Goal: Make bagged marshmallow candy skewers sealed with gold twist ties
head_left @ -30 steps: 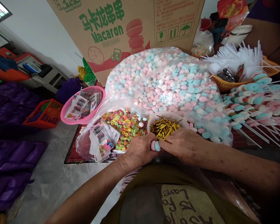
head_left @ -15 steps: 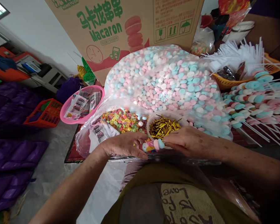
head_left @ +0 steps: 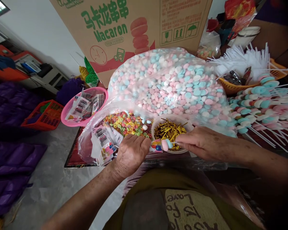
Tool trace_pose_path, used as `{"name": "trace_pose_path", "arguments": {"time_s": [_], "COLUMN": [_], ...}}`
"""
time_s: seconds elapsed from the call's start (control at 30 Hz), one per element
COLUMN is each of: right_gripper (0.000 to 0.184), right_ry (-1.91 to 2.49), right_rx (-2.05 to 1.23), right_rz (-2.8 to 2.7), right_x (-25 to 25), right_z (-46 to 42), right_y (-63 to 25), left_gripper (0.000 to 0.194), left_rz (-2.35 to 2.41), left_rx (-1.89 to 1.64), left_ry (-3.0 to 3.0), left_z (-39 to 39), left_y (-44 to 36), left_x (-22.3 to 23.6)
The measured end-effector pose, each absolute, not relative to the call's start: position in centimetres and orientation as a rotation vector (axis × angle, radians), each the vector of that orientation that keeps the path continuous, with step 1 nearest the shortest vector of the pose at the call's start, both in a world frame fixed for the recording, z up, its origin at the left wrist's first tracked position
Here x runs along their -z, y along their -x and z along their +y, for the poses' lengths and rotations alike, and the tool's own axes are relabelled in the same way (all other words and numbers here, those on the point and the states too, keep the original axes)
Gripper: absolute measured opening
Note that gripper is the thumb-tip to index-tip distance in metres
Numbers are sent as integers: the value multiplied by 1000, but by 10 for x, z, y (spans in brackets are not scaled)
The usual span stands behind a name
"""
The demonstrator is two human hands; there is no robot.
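A candy skewer (head_left: 165, 145), with a pink and a light-blue marshmallow-like piece at its end, lies across the front of the table between my hands. My right hand (head_left: 198, 142) pinches its stick at the right. The skewer's left part is inside a colourful printed plastic wrapper (head_left: 156, 146). My left hand (head_left: 132, 150) is closed in a fist around the wrapper's far end, and its fingertips are hidden. Just behind the skewer stands a round clear tub (head_left: 190, 125) of gold twist ties (head_left: 169, 129). Flat printed wrappers (head_left: 105, 143) lie beside my left hand.
A big clear bag of pastel candies (head_left: 168, 83) fills the table's middle, with ring-shaped candies (head_left: 127, 123) in front. Behind it stands a cardboard box (head_left: 110, 54). A pink basket (head_left: 65, 116) is at left; finished skewers (head_left: 261, 111) and an orange basket (head_left: 230, 89) are at right.
My left hand has turned from flat, extended fingers into a fist around the wrapper. The skewer has shifted slightly right, and my right hand now pinches its stick farther from the candies.
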State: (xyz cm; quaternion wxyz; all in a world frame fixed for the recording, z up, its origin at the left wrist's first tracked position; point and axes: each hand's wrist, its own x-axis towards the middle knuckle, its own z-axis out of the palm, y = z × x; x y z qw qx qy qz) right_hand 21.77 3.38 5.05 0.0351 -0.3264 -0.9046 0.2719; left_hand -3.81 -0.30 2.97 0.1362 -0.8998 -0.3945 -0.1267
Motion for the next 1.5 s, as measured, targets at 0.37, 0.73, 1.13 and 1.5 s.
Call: {"name": "trace_pose_path", "arguments": {"time_s": [0.37, 0.73, 1.13, 1.5], "right_gripper": [30, 24, 19, 21], "right_ry": [998, 649, 687, 1036], "right_rx": [-728, -41, -167, -1269], "right_rz": [-2775, -2918, -2832, -2608], "right_x": [-58, -43, -45, -52], "right_z": [38, 36, 19, 45], "right_y": [-212, -208, -193, -199], "left_gripper": [12, 45, 55, 21], "left_rz": [-1230, -2418, -2248, -1778], "left_rx": [544, 807, 329, 160], "left_ry": [2690, 3638, 3458, 3099], "left_z": [0, 5, 6, -9], "left_y": [32, 20, 21, 21], "left_x": [-29, -46, -45, -31]}}
